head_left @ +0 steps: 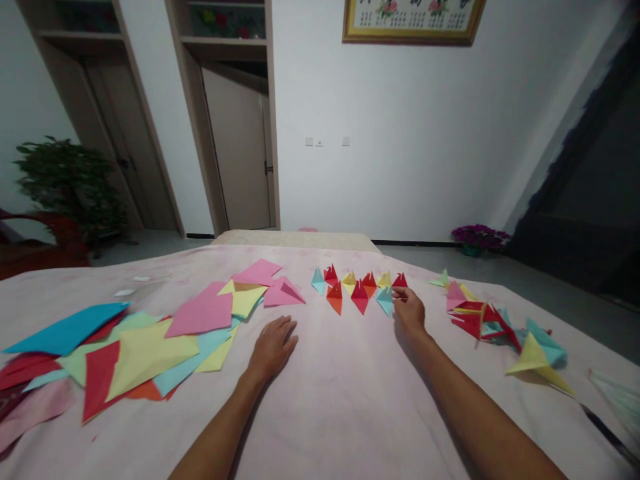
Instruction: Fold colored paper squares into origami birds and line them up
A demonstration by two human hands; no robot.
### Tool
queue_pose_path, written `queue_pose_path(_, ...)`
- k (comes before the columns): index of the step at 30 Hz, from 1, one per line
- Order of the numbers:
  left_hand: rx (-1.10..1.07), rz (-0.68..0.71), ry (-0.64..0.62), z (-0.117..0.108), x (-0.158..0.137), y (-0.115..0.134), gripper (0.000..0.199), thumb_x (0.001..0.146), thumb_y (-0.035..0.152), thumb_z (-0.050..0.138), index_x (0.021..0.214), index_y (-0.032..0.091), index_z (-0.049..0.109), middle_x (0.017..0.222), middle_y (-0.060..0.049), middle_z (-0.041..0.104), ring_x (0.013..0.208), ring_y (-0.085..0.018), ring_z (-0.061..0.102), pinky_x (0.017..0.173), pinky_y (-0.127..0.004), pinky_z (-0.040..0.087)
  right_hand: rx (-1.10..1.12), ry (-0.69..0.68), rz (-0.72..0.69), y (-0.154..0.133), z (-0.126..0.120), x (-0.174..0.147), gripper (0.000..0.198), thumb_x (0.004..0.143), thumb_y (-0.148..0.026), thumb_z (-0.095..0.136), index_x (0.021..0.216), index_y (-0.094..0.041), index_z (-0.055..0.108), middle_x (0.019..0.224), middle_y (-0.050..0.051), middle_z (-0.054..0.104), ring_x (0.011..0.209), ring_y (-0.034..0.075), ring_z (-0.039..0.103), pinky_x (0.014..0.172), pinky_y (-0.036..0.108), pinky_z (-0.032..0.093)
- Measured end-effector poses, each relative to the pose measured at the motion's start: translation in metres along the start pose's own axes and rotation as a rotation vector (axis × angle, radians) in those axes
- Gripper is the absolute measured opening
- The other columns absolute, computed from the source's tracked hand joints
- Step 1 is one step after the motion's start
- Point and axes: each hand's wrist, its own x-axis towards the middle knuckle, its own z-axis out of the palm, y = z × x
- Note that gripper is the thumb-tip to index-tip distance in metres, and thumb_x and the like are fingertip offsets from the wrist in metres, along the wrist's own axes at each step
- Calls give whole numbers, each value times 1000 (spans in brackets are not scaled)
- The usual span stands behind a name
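Observation:
My right hand (410,311) has its fingers pinched at the right edge of a small light blue paper crane (385,301). That crane stands at the right end of the nearer row. Beside it in this row are a red paper crane (360,298) and an orange-red paper crane (335,299). Behind them runs a second row of several cranes, among them a light blue one (318,282) and a yellow one (349,283). My left hand (273,347) lies on the pink cloth (330,400) with its fingers loosely stretched, holding nothing, just below a folded pink paper (283,294).
Overlapping coloured paper sheets (150,353) spread across the left side. At the right lies a heap of folded papers (485,320), with a yellow folded piece (537,363) and a dark thin object (607,430) nearer me. Beyond the table are a wall and purple flowers (479,237).

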Motion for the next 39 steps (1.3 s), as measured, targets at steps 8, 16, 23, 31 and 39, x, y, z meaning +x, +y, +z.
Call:
queue_pose_path(8, 63, 6, 1, -5, -6, 6, 39, 94, 34, 48, 129, 20, 60, 139, -11, 56, 131, -25, 47, 113, -42, 33, 215, -245, -202, -84, 50, -82, 32, 83, -20, 50, 110, -22, 66, 109, 8, 70, 97, 20, 64, 85, 30, 49)
queue_pose_path(16, 136, -13, -47, -8, -16, 12, 42, 96, 33, 43, 134, 20, 54, 145, -14, 50, 137, -28, 41, 115, -49, 27, -163, -184, -378, -103, 50, -124, 24, 92, -24, 49, 111, -25, 63, 118, 9, 62, 107, 25, 53, 91, 35, 38)
queue_pose_path(23, 164, 41, -64, -33, -46, 1, 39, 97, 28, 41, 131, 21, 58, 139, -11, 56, 130, -25, 49, 110, -42, 36, -270, -141, -407, -116, 47, -126, 20, 93, -22, 47, 104, -20, 64, 109, 10, 64, 101, 24, 52, 88, 34, 35)
queue_pose_path(31, 237, 42, -30, -77, -83, -35, 29, 97, 23, 42, 112, 25, 67, 116, -8, 69, 113, -24, 59, 103, -42, 40, -295, -123, -407, -118, 49, -124, 20, 93, -23, 46, 97, -19, 65, 103, 11, 65, 98, 24, 53, 88, 34, 36)
queue_pose_path(39, 394, -94, 153, -91, -100, -51, 31, 90, 18, 50, 117, 24, 63, 132, -10, 59, 132, -31, 43, 114, -54, 19, -284, -93, -415, -115, 52, -122, 22, 94, -22, 43, 92, -19, 65, 99, 11, 65, 95, 24, 54, 88, 34, 37)
